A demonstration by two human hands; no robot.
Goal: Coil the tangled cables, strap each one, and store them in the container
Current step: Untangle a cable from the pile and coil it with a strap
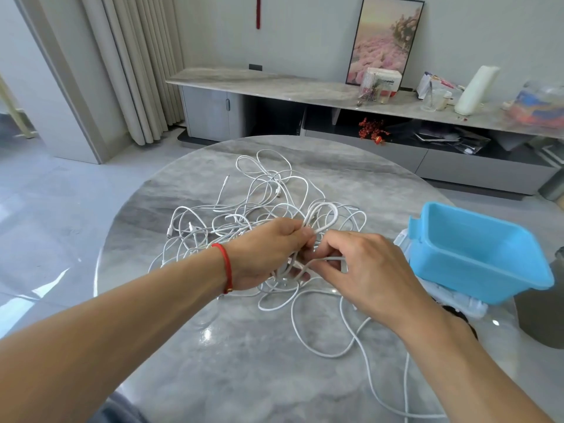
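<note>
A heap of tangled white cables (259, 196) sprawls over the middle of the round marble table (244, 361). My left hand (265, 251) grips a small bundle of coiled loops (323, 215) that stands up from its fingers. My right hand (363, 270) pinches a strand of the same cable just below the loops, close against the left fingers. A long loose strand (360, 340) trails from the hands toward the table's near edge. The blue plastic container (476, 257) sits tilted at the right, open side up, with nothing visible inside.
Clear plastic packaging (457, 297) lies under the blue container. A dark object (540, 319) stands at the table's right edge. Behind the table a long low cabinet (274, 87) carries boxes, bags and a framed picture (384, 41). Curtains hang at the left.
</note>
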